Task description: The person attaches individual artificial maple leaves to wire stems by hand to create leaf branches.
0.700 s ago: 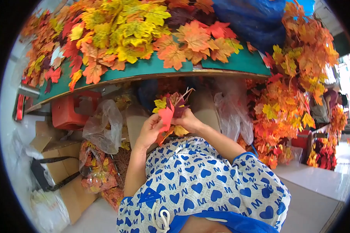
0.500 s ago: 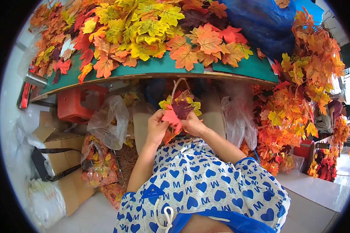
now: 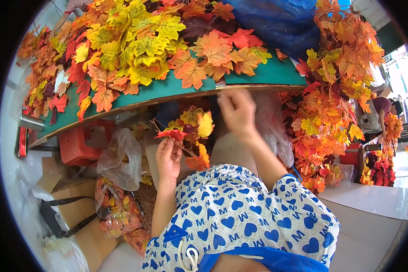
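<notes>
My left hand [image 3: 169, 157] is closed on the stem of an artificial maple leaf sprig [image 3: 205, 124] above my lap. Its leaves are red, orange and yellow, and a bare brown stem end sticks out on the left. Raised away from the sprig, my right hand [image 3: 237, 111] is by the front edge of the green-topped table [image 3: 161, 87]. Motion blurs its fingers, so I cannot make out whether anything is in them. Loose orange leaves [image 3: 215, 50] and a heap of yellow leaves [image 3: 145, 45] lie on the table just beyond.
A blue plastic bag [image 3: 276, 27] sits at the back of the table. Garlands of orange leaves [image 3: 324, 131] hang at the right. Under the table at left are a red plastic stool [image 3: 75, 147], clear bags of leaves [image 3: 118, 213] and a cardboard box [image 3: 88, 231]. Other people are partly visible behind.
My right hand has let go of the sprig and moved up and right to the table edge. The sprig, now in my left hand alone, has tilted left. The whole view has shifted.
</notes>
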Action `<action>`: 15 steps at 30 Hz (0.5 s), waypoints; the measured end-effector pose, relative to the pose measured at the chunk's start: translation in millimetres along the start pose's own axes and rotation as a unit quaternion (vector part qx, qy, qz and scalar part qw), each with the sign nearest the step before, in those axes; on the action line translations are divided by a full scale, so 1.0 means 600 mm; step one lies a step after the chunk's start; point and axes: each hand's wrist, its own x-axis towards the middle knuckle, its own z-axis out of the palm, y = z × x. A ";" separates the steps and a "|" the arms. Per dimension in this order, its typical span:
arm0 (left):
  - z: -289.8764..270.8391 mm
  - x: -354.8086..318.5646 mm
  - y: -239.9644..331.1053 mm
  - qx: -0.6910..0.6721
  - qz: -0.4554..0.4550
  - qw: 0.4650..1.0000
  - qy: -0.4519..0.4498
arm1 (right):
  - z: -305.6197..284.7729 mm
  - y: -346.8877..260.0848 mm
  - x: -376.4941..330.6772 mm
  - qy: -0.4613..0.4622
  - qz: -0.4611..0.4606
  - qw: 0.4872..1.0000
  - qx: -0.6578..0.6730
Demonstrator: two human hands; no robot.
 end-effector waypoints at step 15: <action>0.007 -0.005 0.002 0.012 -0.027 0.999 0.012 | -0.068 0.137 0.228 -0.062 0.068 0.995 -0.032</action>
